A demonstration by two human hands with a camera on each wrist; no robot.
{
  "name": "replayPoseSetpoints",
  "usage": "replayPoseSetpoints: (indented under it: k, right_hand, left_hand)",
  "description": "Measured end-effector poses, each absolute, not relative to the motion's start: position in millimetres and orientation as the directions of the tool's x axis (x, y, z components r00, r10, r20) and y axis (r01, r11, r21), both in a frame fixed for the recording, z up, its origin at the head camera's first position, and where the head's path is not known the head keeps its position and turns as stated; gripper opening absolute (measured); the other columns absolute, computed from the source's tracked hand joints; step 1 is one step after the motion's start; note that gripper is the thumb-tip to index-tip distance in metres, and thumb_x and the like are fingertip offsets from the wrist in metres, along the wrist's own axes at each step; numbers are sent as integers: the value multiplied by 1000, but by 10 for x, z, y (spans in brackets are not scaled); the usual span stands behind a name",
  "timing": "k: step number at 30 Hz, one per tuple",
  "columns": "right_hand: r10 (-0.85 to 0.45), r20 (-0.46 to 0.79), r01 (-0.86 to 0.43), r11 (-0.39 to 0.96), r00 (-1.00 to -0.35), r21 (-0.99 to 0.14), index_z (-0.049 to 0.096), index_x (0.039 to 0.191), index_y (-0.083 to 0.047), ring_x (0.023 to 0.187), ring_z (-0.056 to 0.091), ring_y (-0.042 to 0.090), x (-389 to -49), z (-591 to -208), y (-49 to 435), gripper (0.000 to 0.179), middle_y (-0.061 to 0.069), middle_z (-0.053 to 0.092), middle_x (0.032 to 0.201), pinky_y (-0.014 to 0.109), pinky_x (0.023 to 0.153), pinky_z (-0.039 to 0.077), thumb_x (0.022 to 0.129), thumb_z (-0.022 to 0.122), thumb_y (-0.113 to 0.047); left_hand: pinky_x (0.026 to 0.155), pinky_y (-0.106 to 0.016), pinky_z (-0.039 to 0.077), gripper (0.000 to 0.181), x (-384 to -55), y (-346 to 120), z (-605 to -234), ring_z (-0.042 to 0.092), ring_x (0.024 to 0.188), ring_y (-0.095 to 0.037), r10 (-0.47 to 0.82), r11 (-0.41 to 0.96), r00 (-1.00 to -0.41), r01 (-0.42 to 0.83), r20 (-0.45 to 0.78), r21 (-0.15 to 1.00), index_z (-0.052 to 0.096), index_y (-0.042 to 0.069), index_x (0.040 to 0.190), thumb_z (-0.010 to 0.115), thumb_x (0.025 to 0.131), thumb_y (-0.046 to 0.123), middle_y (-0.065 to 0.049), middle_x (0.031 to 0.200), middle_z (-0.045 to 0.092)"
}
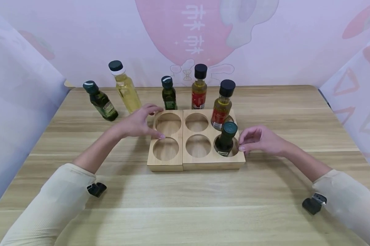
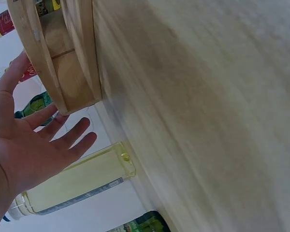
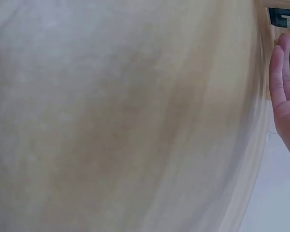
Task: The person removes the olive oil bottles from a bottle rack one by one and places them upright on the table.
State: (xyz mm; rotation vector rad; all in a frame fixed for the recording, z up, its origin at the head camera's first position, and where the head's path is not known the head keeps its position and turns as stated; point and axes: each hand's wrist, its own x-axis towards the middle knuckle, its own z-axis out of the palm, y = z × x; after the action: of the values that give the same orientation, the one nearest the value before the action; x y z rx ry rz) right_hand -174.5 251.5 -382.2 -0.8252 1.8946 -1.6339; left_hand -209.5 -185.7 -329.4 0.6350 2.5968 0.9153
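A light wooden bottle holder [image 1: 181, 136] with round holes stands mid-table, with a seam between a narrow left block and a wider right one. My left hand [image 1: 135, 121] spreads over the holder's left end, thumb on its top and fingers at the back corner. Beside the right end is my right hand [image 1: 261, 140], its thumb and fingertips at the edge. A dark green bottle [image 1: 226, 140] stands in the front right hole. Behind it, a red-labelled oil bottle [image 1: 221, 107] occupies the back right hole. In the left wrist view, the left fingers [image 2: 70, 145] are spread.
Behind the holder stand a small green bottle [image 1: 169, 95] and another red-labelled bottle [image 1: 199, 90]. Further left are a tall clear bottle of yellow oil [image 1: 127, 92], close to the left hand, and a green bottle [image 1: 103, 104]. A printed backdrop [image 1: 95, 34] borders the table.
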Motion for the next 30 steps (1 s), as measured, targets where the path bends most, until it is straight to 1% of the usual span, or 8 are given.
replayPoseSetpoints:
  k: [5,9,11,15,20,24,26,30]
  right_hand:
    - [-743,24,-158,110,-669,-981,66,96,4,70,70,24,-1761,-3793,2501,10,6,72,86,33,61,61,90,71,11]
    - [-749,38,-175,104,-662,-979,66,96,5,70,70,24,-1763,-3785,2502,11,5,72,85,32,59,61,89,72,11]
    - [-750,39,-174,103,-660,-979,66,96,6,71,70,24,-1765,-3782,2506,11,4,72,86,31,59,61,89,72,12]
    - [-751,10,-160,128,-660,-979,64,100,10,78,74,22,-1775,-3751,2533,14,8,72,91,32,64,63,90,74,8]
    - [-724,-15,-180,191,-690,-965,64,104,11,85,75,23,-1775,-3644,2605,18,10,70,98,34,72,65,91,74,6]
    - [-691,32,-236,203,-722,-950,63,103,14,80,72,23,-1775,-3563,2637,20,11,71,93,33,69,64,92,75,4]
    - [-678,62,-262,197,-733,-945,63,102,15,77,70,21,-1772,-3528,2633,20,11,71,92,31,67,62,90,75,5]
    - [-666,112,-294,167,-737,-941,67,99,11,77,67,17,-1758,-3460,2593,13,9,71,90,26,67,60,88,74,11]
  left_hand:
    - [118,-63,34,97,-2118,-1853,-3280,39,141,-48,513,714,-849,340,-128,612,43,-6,151,94,76,27,-27,155,38]
    - [116,-62,37,97,-2133,-1845,-3276,41,139,-47,519,719,-844,347,-134,602,43,-6,151,94,76,28,-27,154,39]
    - [117,-61,37,98,-2133,-1838,-3272,41,139,-47,518,721,-844,343,-140,601,43,-6,151,94,76,28,-26,154,38]
    - [118,-62,35,98,-2129,-1825,-3244,40,140,-48,521,726,-839,339,-158,598,41,-7,152,94,77,28,-28,155,37]
    - [117,-62,36,99,-2126,-1808,-3215,39,140,-48,514,743,-839,330,-180,582,40,-6,154,93,78,29,-27,157,35]
    - [115,-61,39,100,-2129,-1804,-3223,40,140,-47,504,753,-842,320,-191,575,39,-6,155,93,78,28,-26,157,35]
    - [115,-61,40,100,-2129,-1802,-3228,40,139,-47,500,757,-844,315,-196,572,38,-6,155,93,79,27,-25,157,35]
    - [114,-61,41,101,-2118,-1796,-3231,41,139,-46,493,766,-845,308,-207,564,36,-6,157,93,79,27,-25,157,34]
